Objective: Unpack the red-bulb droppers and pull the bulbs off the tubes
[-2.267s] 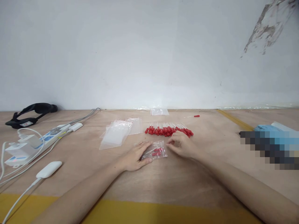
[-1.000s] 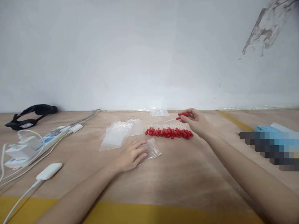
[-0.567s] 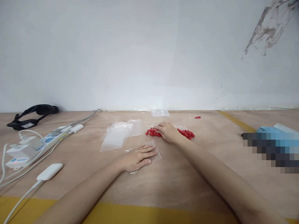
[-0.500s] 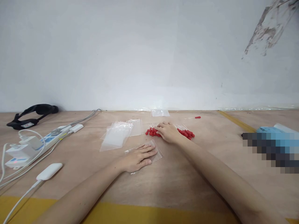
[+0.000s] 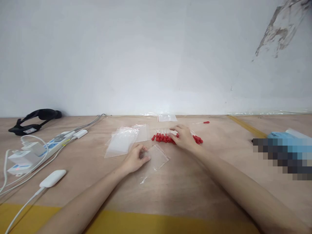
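Both hands have shifted in the head view, the left hand (image 5: 138, 158) now curled at the left side of the clear bag (image 5: 158, 160) lying on the table (image 5: 195, 201), its hold unclear, and the right hand (image 5: 182, 136) half open, thumb and forefinger apart, at the row of red-ended sticks (image 5: 162, 138).

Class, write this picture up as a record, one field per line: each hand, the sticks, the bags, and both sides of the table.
Left hand: at a clear bag, fingers curled; whether holding it, unclear
Right hand: over the row of red-ended sticks, thumb and forefinger apart
Loose stick: lies alone behind the row
Flat bags: overlapping, left of the row
Single bag: near the wall
Left side: power strip, black headband-like object
Right side: blue item, partly hidden by pixelation
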Demonstrator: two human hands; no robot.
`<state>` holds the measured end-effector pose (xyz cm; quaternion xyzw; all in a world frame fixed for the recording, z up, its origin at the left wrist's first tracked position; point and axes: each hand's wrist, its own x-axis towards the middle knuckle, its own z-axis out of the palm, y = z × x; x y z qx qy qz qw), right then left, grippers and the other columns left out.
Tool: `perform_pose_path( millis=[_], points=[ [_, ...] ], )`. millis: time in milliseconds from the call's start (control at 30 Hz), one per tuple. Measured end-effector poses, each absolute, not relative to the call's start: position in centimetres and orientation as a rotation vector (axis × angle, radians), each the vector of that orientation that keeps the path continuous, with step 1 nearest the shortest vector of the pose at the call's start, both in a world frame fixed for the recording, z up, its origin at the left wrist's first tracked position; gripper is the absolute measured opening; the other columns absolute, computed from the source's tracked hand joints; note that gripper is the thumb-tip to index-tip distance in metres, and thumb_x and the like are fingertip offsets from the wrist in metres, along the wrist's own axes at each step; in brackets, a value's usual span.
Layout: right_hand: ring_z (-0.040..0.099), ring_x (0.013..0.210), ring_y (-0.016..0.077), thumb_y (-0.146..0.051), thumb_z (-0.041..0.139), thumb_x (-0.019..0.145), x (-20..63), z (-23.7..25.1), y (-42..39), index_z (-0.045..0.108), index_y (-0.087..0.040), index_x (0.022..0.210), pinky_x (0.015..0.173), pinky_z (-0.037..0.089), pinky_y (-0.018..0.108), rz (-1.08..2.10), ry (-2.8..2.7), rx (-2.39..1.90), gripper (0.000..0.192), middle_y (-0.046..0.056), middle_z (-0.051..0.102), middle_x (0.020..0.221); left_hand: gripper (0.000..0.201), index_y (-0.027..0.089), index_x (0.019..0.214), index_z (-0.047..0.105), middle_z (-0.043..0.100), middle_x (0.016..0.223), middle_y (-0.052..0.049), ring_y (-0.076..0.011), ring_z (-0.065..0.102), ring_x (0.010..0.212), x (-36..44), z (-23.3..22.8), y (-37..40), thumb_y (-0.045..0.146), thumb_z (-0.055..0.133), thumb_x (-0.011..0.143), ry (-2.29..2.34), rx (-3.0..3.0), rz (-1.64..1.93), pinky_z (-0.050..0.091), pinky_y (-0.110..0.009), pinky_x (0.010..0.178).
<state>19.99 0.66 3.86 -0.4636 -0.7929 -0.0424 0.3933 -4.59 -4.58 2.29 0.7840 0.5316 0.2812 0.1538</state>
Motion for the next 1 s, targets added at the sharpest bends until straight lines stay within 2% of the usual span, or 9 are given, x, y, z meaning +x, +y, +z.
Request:
perform_pose_path(
  millis=[100, 200, 300, 433, 567, 700, 800, 900, 1000],
  points=[
    [0.051, 0.082, 0.0175, -0.033, 0.045, 0.084, 21.4, 3.3, -2.1, 0.063, -0.019, 0.083, 0.078, 0.036, 0.034, -0.087, -2.144, -0.998, 0.023, 0.006, 0.061, 0.082, 0.026, 0.017, 0.077, 0.052, 0.049, 0.067, 0.002, -0.0126, 0.047, 0.062, -4.9, 2.4, -4.3, 0.030, 0.066, 0.060, 1.505, 2.140, 0.712, 0.038, -0.022, 0.054],
    [0.050, 0.088, 0.0168, -0.036, 0.048, 0.082, 21.4, 2.2, -5.1, 0.062, -0.021, 0.097, 0.079, 0.038, 0.033, 0.017, -2.422, -0.780, 0.025, 0.006, 0.060, 0.094, 0.019, 0.016, 0.074, 0.054, 0.044, 0.057, 0.004, -0.0098, 0.041, 0.051, -4.8, 2.8, -4.4, 0.030, 0.061, 0.062, 1.426, 2.047, 0.604, 0.032, -0.020, 0.048],
    [0.049, 0.096, 0.0173, -0.042, 0.049, 0.081, 21.0, 1.1, -6.6, 0.058, -0.024, 0.106, 0.084, 0.037, 0.034, 0.123, -2.536, -0.747, 0.032, 0.005, 0.058, 0.105, 0.021, 0.016, 0.082, 0.058, 0.053, 0.064, 0.002, -0.0101, 0.043, 0.051, -5.7, 3.5, -3.6, 0.031, 0.056, 0.067, 1.566, 1.998, 0.786, 0.034, -0.021, 0.050],
    [0.048, 0.102, 0.0173, -0.041, 0.046, 0.083, 20.9, 0.3, -6.5, 0.056, -0.025, 0.111, 0.088, 0.036, 0.035, 0.226, -2.549, -0.805, 0.034, 0.005, 0.056, 0.112, 0.027, 0.016, 0.094, 0.058, 0.060, 0.084, -0.003, -0.0134, 0.052, 0.062, -9.4, 3.9, -0.9, 0.029, 0.053, 0.071, 2.019, 1.950, 1.150, 0.041, -0.025, 0.061],
    [0.048, 0.104, 0.0175, -0.040, 0.045, 0.083, 21.1, 0.1, -6.3, 0.055, -0.026, 0.113, 0.089, 0.037, 0.035, 0.259, -2.529, -0.830, 0.034, 0.005, 0.054, 0.115, 0.027, 0.015, 0.096, 0.060, 0.057, 0.102, -0.010, -0.0222, 0.054, 0.086, -12.5, 2.9, 1.1, 0.028, 0.051, 0.074, 2.274, 2.088, 0.933, 0.041, -0.034, 0.080],
    [0.049, 0.104, 0.0183, -0.039, 0.045, 0.083, 21.1, 0.1, -6.4, 0.056, -0.026, 0.113, 0.089, 0.037, 0.036, 0.273, -2.518, -0.822, 0.034, 0.006, 0.055, 0.114, 0.028, 0.021, 0.101, 0.062, 0.041, 0.126, -0.013, -0.0342, 0.035, 0.115, -12.1, 2.4, 0.8, 0.031, 0.050, 0.078, 2.529, 2.265, 0.792, 0.030, -0.047, 0.092],
    [0.049, 0.105, 0.0191, -0.039, 0.045, 0.084, 21.0, 0.0, -6.3, 0.056, -0.025, 0.113, 0.090, 0.037, 0.038, 0.289, -2.510, -0.827, 0.034, 0.007, 0.055, 0.114, 0.041, 0.027, 0.119, 0.050, 0.035, 0.134, -0.012, -0.0351, 0.031, 0.120, -11.0, 2.2, 0.4, 0.043, 0.035, 0.085, 2.443, 2.267, 0.625, 0.028, -0.051, 0.092],
    [0.049, 0.105, 0.0191, -0.040, 0.045, 0.083, 21.0, -0.1, -6.4, 0.056, -0.025, 0.112, 0.091, 0.037, 0.037, 0.308, -2.506, -0.829, 0.035, 0.006, 0.055, 0.115, 0.055, 0.031, 0.130, 0.037, 0.029, 0.139, -0.010, -0.0375, 0.024, 0.126, -10.8, 1.8, 0.8, 0.059, 0.025, 0.083, 2.275, 2.208, 0.339, 0.022, -0.056, 0.094],
    [0.051, 0.103, 0.0177, -0.040, 0.047, 0.082, 21.1, 0.4, -6.4, 0.057, -0.024, 0.111, 0.089, 0.039, 0.034, 0.322, -2.498, -0.802, 0.035, 0.006, 0.056, 0.114, 0.057, 0.032, 0.129, 0.038, 0.030, 0.139, -0.009, -0.0360, 0.023, 0.127, -11.4, 1.6, 1.7, 0.061, 0.024, 0.082, 2.181, 2.259, 0.240, 0.019, -0.057, 0.095]
  ],
)
